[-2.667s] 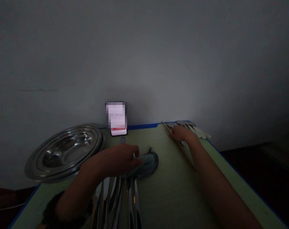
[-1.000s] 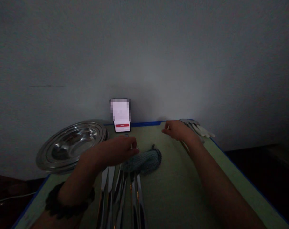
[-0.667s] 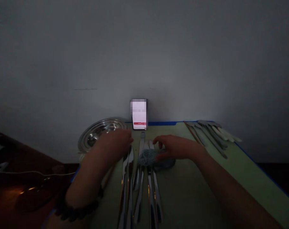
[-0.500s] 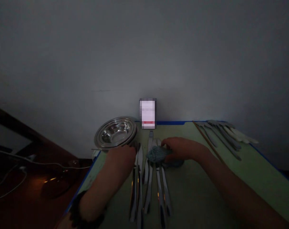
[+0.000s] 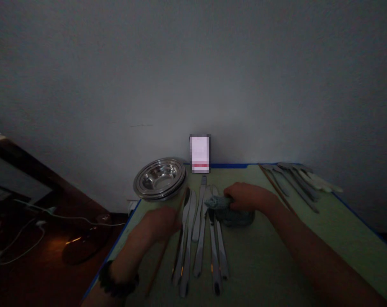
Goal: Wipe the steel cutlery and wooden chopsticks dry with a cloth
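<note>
My left hand [image 5: 158, 222], with a dark band at the wrist, is closed round a thin brown wooden chopstick [image 5: 155, 275]. The chopstick slants over the table beside the knives, its middle hidden by my fingers. A bunched grey-green cloth [image 5: 235, 216] is gripped in my right hand [image 5: 246, 197]. That cloth rests partly over the upper parts of several metal table knives [image 5: 186, 264], which lie side by side between my hands with handles toward me.
Stacked metal bowls [image 5: 160, 179] stand at the back left. A lit phone [image 5: 200, 153] leans on the wall. Another chopstick [image 5: 278, 187], metal cutlery [image 5: 304, 192] and white cutlery [image 5: 321, 181] lie at the right. Blue tape [image 5: 232, 165] edges the green table [image 5: 257, 264]. White cables [image 5: 81, 221] hang at left.
My left hand has drawn back toward me and left from near the bowls, and the chopstick now shows in it. My right hand has shifted slightly right with the cloth.
</note>
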Demonstrator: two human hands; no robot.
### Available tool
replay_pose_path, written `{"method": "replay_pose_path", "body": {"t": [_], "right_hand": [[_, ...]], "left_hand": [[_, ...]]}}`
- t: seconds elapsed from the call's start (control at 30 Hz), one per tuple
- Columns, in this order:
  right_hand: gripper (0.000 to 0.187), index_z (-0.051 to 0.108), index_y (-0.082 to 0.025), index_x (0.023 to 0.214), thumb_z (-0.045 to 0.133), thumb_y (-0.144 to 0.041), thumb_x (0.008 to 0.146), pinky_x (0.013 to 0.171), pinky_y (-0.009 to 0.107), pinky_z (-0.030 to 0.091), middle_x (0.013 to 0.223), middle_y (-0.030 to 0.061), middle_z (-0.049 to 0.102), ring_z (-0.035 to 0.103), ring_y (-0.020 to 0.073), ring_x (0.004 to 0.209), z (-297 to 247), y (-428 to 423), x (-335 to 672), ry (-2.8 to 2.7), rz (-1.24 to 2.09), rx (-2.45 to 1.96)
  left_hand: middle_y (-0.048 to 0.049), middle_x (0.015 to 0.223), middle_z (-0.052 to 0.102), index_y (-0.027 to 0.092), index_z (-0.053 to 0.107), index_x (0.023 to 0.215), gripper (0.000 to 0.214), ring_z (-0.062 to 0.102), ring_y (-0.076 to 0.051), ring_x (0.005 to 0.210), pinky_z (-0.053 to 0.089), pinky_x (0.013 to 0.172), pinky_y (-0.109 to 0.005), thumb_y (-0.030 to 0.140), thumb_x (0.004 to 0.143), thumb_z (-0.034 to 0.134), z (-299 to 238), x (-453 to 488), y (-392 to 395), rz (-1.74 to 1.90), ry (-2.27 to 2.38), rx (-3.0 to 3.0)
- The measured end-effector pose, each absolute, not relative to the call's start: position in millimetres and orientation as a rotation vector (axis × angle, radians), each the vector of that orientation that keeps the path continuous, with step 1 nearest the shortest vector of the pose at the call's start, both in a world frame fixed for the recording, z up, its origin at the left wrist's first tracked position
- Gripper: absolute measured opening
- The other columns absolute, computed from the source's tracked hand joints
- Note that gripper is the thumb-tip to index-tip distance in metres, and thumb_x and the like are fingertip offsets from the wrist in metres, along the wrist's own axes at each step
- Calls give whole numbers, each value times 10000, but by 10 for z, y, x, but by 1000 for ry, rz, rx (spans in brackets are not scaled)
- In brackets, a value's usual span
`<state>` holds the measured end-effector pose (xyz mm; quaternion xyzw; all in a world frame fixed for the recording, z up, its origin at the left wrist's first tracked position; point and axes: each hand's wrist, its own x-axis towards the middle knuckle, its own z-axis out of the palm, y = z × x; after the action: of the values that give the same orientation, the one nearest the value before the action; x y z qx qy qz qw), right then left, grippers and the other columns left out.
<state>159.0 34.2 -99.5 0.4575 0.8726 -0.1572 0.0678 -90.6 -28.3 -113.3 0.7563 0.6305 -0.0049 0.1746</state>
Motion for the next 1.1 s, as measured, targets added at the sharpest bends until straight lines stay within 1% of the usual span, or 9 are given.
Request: {"method": "replay_pose_path", "body": {"t": [0.1,0.17,0.37,0.5,0.57,0.7,0.77,0.97,1.1], "right_hand": [[269,642,-114,907,508,-249,717,670,358,422,944,191,661,614,282,837,-926,402,1691,2647,-521,1444],[285,633,-119,884,486,-313,737,666,351,421,949,184,655,606,273,824,-890,465,1759,2676,-601,1468],[246,602,-175,885,443,-298,744,645,261,421,894,58,659,589,184,772,-886,628,1923,2790,-982,1548],[295,557,-171,967,492,-309,715,617,267,397,896,58,631,556,177,748,-957,732,2005,2702,-1426,2154],[329,547,-167,981,521,-347,707,603,279,399,867,63,629,553,179,720,-1009,800,2024,2585,-1645,2349],[415,533,-195,1031,565,-435,694,634,291,459,939,67,651,605,184,759,-1182,808,1928,2426,-2194,2326],[382,553,-182,995,522,-445,719,657,308,480,941,82,661,623,193,770,-1332,701,1821,2293,-2454,2327],[429,536,-184,1042,599,-425,692,872,349,433,1072,76,631,579,211,974,-1800,446,1675,2213,-2574,2715],[559,469,-216,1149,643,-386,646,874,358,439,1188,82,584,562,221,1033,-1859,550,1725,2122,-2641,2905]], "left_hand": [[-172,686,663,137,617,640,181,636,-317,649,439,541,-381,274,676,505,-1014,-951,-328,-100,1802,2103],[-130,659,647,146,590,643,181,624,-278,615,423,521,-341,277,703,480,-931,-911,-322,-91,1722,2079],[14,609,568,180,505,724,157,572,-147,549,425,490,-230,301,782,422,-953,-451,58,135,1303,1925],[22,672,566,190,455,763,158,573,-121,609,463,547,-213,317,825,385,-1235,-139,275,344,1126,1771],[25,678,575,202,420,817,156,573,-116,561,463,502,-215,342,849,359,-1354,-49,296,423,1074,1681],[57,576,548,224,356,871,183,536,-114,406,360,328,-178,406,872,331,-1465,50,309,544,998,1502],[75,526,518,222,364,892,197,529,-114,377,314,290,-157,418,864,369,-1490,83,338,594,966,1432],[96,464,505,210,386,908,234,482,-88,314,294,277,-126,436,869,435,-1559,137,371,701,927,1306],[137,432,403,221,383,887,232,422,-67,269,273,273,-117,447,876,437,-1606,128,341,747,926,1226]]}}
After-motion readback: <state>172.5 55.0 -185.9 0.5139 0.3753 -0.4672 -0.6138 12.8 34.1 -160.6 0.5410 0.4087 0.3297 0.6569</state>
